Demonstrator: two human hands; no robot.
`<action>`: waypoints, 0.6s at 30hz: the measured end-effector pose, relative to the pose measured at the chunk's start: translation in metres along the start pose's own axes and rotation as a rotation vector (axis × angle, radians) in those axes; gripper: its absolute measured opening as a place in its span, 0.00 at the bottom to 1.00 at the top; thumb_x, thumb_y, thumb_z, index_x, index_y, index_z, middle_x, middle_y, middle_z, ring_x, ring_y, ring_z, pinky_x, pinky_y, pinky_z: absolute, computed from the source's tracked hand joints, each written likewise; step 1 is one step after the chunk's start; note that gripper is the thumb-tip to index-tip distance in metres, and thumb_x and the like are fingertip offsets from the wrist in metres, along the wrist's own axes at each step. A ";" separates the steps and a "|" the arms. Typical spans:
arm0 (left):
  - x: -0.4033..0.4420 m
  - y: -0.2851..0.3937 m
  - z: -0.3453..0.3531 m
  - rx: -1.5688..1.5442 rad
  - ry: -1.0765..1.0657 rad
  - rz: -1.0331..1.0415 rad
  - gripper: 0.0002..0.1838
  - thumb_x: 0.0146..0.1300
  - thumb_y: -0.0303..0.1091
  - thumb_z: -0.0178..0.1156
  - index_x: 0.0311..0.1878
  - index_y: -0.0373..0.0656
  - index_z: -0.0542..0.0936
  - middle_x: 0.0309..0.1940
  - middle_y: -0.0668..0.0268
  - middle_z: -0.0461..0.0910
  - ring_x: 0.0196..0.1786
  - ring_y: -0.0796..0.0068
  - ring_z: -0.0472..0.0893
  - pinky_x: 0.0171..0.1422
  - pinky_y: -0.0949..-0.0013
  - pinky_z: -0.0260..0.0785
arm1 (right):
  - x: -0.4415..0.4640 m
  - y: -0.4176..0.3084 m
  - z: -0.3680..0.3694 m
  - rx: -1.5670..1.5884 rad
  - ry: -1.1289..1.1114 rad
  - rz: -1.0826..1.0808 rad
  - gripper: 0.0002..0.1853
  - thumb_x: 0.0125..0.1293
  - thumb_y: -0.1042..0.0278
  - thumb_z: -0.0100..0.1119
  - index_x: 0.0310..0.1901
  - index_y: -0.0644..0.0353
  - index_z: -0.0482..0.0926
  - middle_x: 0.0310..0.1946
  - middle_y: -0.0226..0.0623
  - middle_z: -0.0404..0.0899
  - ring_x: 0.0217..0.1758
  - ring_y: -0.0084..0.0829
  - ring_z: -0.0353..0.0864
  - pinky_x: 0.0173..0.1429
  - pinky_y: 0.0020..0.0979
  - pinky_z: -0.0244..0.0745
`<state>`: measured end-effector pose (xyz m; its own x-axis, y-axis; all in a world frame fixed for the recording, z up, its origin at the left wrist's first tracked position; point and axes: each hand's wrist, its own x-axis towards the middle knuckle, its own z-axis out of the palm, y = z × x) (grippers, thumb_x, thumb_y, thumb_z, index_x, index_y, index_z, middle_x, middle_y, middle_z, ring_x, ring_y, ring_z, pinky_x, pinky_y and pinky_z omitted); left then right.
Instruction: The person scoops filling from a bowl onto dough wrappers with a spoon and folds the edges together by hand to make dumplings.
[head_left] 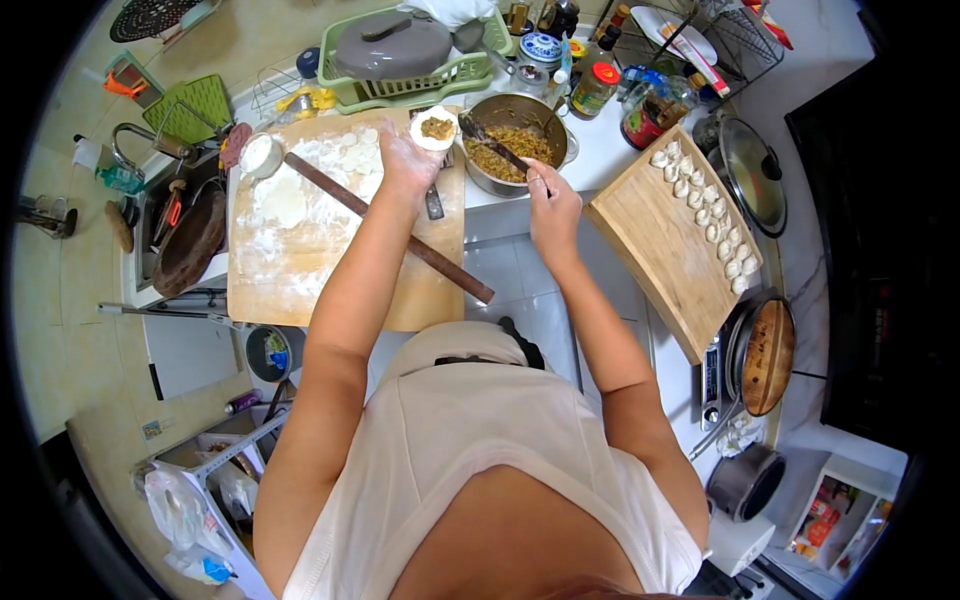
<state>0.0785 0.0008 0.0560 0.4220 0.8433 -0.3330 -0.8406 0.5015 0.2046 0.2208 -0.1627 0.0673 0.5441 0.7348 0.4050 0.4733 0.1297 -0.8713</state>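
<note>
My left hand (405,160) holds a round dumpling wrapper (421,142) on its fingers, with a small heap of brown filling (437,128) in the middle. My right hand (553,198) is closed round the handle of a dark spatula (508,154), whose blade end is over the pot (497,186) of minced filling. Below my left forearm a long dark rolling pin (330,185) lies slantwise on the floured wooden board (345,300). Flat dough wrappers (280,203) and loose flour lie on the board's left half. A cleaver-like tool (433,205) shows partly beside my left wrist.
To the right, a wooden tray (665,245) carries rows of folded dumplings (712,215). A white bowl of flour (262,156) stands at the board's corner. Behind are a green dish rack (400,95) and a red-lidded jar (596,90). The sink (150,255) is left.
</note>
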 end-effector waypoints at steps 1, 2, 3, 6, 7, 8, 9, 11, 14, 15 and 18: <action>-0.001 0.000 0.000 0.011 -0.014 -0.006 0.45 0.67 0.65 0.30 0.67 0.27 0.53 0.66 0.41 0.58 0.68 0.45 0.60 0.72 0.47 0.53 | -0.001 -0.002 0.000 -0.113 0.016 -0.090 0.12 0.63 0.74 0.54 0.47 0.62 0.81 0.27 0.34 0.77 0.29 0.30 0.73 0.38 0.33 0.70; -0.004 0.000 0.001 0.023 -0.028 -0.013 0.45 0.68 0.65 0.30 0.67 0.27 0.53 0.65 0.41 0.58 0.68 0.45 0.61 0.72 0.47 0.53 | -0.001 -0.011 0.001 -0.226 0.034 -0.178 0.13 0.62 0.75 0.54 0.47 0.61 0.80 0.28 0.38 0.77 0.30 0.35 0.74 0.39 0.36 0.70; -0.007 -0.002 0.002 0.024 -0.035 -0.019 0.44 0.67 0.65 0.30 0.66 0.27 0.55 0.65 0.41 0.60 0.68 0.46 0.61 0.72 0.47 0.53 | -0.001 -0.016 0.002 -0.339 0.052 -0.266 0.14 0.60 0.77 0.55 0.48 0.60 0.80 0.30 0.41 0.77 0.31 0.39 0.75 0.40 0.38 0.71; -0.010 -0.011 0.004 0.029 -0.057 -0.031 0.43 0.67 0.65 0.31 0.64 0.28 0.58 0.63 0.43 0.63 0.68 0.47 0.62 0.72 0.48 0.53 | -0.006 -0.012 0.012 -0.452 0.005 -0.430 0.19 0.56 0.79 0.56 0.51 0.57 0.78 0.30 0.45 0.74 0.34 0.46 0.74 0.40 0.40 0.71; -0.010 -0.013 0.002 0.033 -0.061 -0.032 0.43 0.67 0.65 0.31 0.64 0.28 0.59 0.63 0.43 0.63 0.67 0.47 0.63 0.71 0.48 0.54 | -0.009 -0.013 0.013 -0.469 -0.024 -0.424 0.19 0.55 0.80 0.56 0.51 0.57 0.78 0.30 0.44 0.74 0.35 0.45 0.74 0.40 0.40 0.71; -0.010 -0.014 0.000 0.036 -0.065 -0.033 0.43 0.67 0.65 0.32 0.64 0.28 0.59 0.63 0.44 0.64 0.67 0.47 0.64 0.71 0.48 0.54 | -0.013 -0.017 0.013 -0.486 -0.053 -0.419 0.20 0.55 0.80 0.56 0.51 0.57 0.77 0.30 0.44 0.74 0.35 0.44 0.74 0.40 0.40 0.71; -0.009 -0.013 -0.002 0.040 -0.059 -0.032 0.42 0.67 0.65 0.32 0.64 0.29 0.60 0.63 0.44 0.64 0.66 0.47 0.64 0.71 0.48 0.55 | -0.015 -0.020 0.013 -0.501 -0.083 -0.414 0.21 0.54 0.81 0.55 0.51 0.57 0.77 0.29 0.43 0.74 0.35 0.44 0.75 0.40 0.41 0.71; -0.009 -0.010 -0.005 0.048 -0.043 -0.029 0.41 0.67 0.64 0.33 0.64 0.30 0.60 0.62 0.45 0.65 0.66 0.48 0.65 0.70 0.47 0.55 | -0.011 -0.017 0.010 -0.529 -0.055 -0.460 0.20 0.54 0.80 0.56 0.51 0.58 0.77 0.30 0.42 0.74 0.36 0.44 0.75 0.40 0.41 0.71; -0.014 0.000 -0.010 0.014 -0.003 0.007 0.40 0.68 0.62 0.34 0.66 0.31 0.57 0.65 0.45 0.60 0.68 0.46 0.61 0.71 0.45 0.53 | 0.007 -0.005 0.003 -0.559 -0.013 -0.400 0.16 0.55 0.78 0.56 0.47 0.58 0.79 0.32 0.43 0.76 0.37 0.45 0.76 0.40 0.42 0.72; -0.016 0.003 -0.012 0.023 -0.003 0.004 0.39 0.69 0.60 0.35 0.66 0.32 0.57 0.66 0.45 0.60 0.68 0.46 0.61 0.71 0.44 0.53 | 0.017 0.000 0.003 -0.567 0.002 -0.361 0.15 0.55 0.77 0.56 0.46 0.59 0.79 0.32 0.43 0.77 0.37 0.45 0.76 0.40 0.43 0.73; -0.017 0.009 -0.023 0.078 0.040 0.027 0.38 0.69 0.59 0.36 0.66 0.32 0.56 0.66 0.46 0.60 0.68 0.46 0.61 0.71 0.44 0.53 | 0.034 0.052 0.017 -0.749 -0.221 -0.194 0.11 0.57 0.72 0.53 0.41 0.60 0.81 0.34 0.46 0.80 0.39 0.47 0.78 0.44 0.44 0.74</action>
<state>0.0565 -0.0135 0.0425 0.3839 0.8491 -0.3628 -0.8221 0.4932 0.2844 0.2518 -0.1195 0.0311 0.2923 0.8698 0.3974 0.9267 -0.1549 -0.3425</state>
